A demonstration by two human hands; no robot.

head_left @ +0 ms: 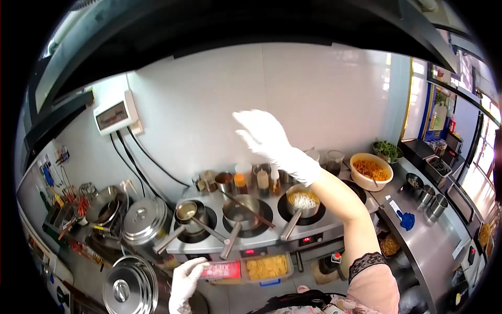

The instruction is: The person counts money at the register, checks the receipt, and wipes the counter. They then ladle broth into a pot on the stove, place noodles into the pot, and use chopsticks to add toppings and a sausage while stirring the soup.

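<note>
My right hand (264, 138), in a white glove, is raised in front of the wall with its fingers apart and nothing in it. Low at the left, my gloved left hand (186, 277) is closed on the end of a red packet (222, 270). Beside the packet is a clear tub of yellow pieces (267, 267). On the stove (334, 228), a right-hand saucepan (308, 211) holds something white in yellowish liquid. A middle saucepan (234, 213) has chopsticks across it, and a left saucepan (180, 227) has a ladle in it.
Bottles (262, 179) and jars line the stove's back. A cream bowl (384, 181) of orange food stands at the back right, near a steel counter (418, 246) with metal cups (436, 205) and a blue cloth (406, 220). Large lidded pots (144, 220) stand left.
</note>
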